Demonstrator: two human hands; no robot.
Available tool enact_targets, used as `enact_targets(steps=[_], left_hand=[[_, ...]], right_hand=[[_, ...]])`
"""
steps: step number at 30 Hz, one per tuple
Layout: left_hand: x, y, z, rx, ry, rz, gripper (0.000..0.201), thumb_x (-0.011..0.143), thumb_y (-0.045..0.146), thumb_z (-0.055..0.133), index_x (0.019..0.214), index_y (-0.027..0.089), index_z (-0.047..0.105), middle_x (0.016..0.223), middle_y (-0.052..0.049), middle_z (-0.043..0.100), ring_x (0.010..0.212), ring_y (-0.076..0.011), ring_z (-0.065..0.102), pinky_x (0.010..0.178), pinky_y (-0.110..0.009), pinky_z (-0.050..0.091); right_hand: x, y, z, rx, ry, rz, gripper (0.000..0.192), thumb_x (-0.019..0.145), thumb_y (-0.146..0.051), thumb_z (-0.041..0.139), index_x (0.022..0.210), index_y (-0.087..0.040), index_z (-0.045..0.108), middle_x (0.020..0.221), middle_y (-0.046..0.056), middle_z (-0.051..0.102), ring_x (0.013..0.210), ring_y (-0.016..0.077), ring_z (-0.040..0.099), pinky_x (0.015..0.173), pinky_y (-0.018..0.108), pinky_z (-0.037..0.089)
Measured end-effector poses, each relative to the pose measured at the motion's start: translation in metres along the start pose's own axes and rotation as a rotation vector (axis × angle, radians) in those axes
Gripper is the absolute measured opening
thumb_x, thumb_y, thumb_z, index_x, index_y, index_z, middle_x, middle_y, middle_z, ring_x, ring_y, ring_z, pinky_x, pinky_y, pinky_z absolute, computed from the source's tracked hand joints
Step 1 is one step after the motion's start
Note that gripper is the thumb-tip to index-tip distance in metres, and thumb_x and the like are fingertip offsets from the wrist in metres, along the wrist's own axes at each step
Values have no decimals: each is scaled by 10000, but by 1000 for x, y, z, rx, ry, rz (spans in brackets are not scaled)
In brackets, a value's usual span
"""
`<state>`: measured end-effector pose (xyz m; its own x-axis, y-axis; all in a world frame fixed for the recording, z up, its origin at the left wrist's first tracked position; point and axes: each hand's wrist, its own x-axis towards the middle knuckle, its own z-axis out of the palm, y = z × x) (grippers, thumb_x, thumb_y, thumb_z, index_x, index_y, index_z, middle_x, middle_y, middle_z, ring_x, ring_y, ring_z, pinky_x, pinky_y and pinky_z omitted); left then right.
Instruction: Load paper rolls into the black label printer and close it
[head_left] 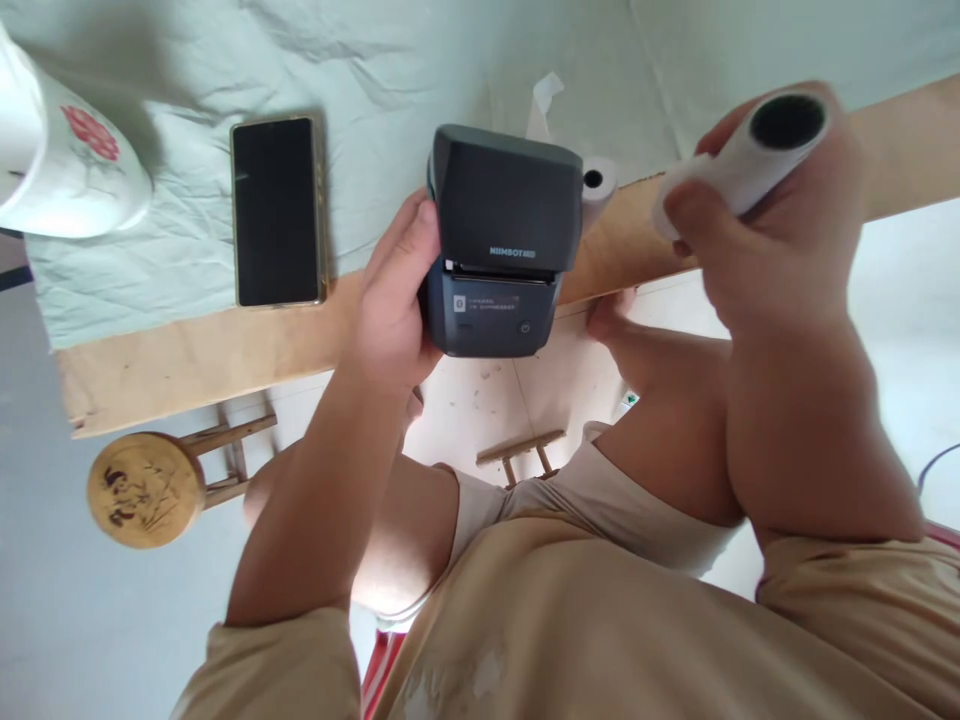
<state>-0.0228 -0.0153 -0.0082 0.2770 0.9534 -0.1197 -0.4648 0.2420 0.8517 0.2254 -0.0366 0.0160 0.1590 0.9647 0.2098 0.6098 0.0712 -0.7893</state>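
My left hand (399, 290) grips the left side of a dark label printer (510, 210) marked NIIMBOT. The printer is held up at the table's front edge with its lid down, and its power button faces me. Raised to the right, my right hand (780, 230) is closed around a white paper roll (757, 150), whose hollow dark core points up and to the right. A second, smaller white roll (600, 188) lies partly hidden behind the printer. Above it, a curled strip of white paper (545, 100) rests on the cloth.
A black-screened phone (276, 212) lies on the pale green cloth (375, 90) left of the printer. At the far left is a white container (82, 150) with a red flower. The wooden table edge (187, 365) runs across, and a round wooden stool (146, 490) stands below.
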Motion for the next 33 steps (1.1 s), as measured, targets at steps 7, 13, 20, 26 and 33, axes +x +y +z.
enact_targets(steps=[7, 13, 20, 26, 33], left_hand=[[-1, 1, 4, 47, 15, 32, 251, 908, 453, 572, 961, 265, 729, 1060, 6, 731, 1120, -223, 661, 945, -343, 590], [0, 1, 10, 11, 17, 83, 260, 902, 459, 569, 893, 264, 742, 984, -10, 741, 1031, -218, 678, 817, -332, 591], [-1, 3, 11, -65, -20, 69, 275, 923, 404, 541, 929, 239, 760, 1009, -1, 747, 1011, -210, 665, 853, -348, 594], [2, 0, 11, -47, 21, 96, 302, 942, 414, 494, 936, 224, 729, 958, -32, 746, 1211, -214, 607, 1000, -352, 561], [-1, 4, 13, -59, 79, 29, 305, 942, 397, 473, 916, 230, 728, 964, -16, 751, 1014, -202, 690, 847, -327, 611]], right_hand=[[7, 8, 0, -123, 110, -172, 316, 729, -194, 678, 1028, -215, 577, 1038, 17, 628, 948, 142, 597, 834, 313, 502], [10, 17, -2, -254, 63, -45, 595, 725, -176, 680, 1292, -172, 498, 1171, 91, 654, 959, 174, 624, 873, 362, 453], [-7, -9, 6, -109, 182, -439, 340, 867, -218, 533, 1201, -275, 508, 1143, 9, 611, 1017, 137, 625, 808, 307, 478], [-3, -30, 47, -275, -141, -211, 490, 858, -192, 496, 1344, -250, 494, 1343, 112, 500, 1288, 214, 505, 1103, 381, 457], [-2, -27, 48, 55, -108, -69, 562, 802, -133, 471, 1322, -343, 439, 1276, 8, 570, 1060, 151, 596, 897, 292, 532]])
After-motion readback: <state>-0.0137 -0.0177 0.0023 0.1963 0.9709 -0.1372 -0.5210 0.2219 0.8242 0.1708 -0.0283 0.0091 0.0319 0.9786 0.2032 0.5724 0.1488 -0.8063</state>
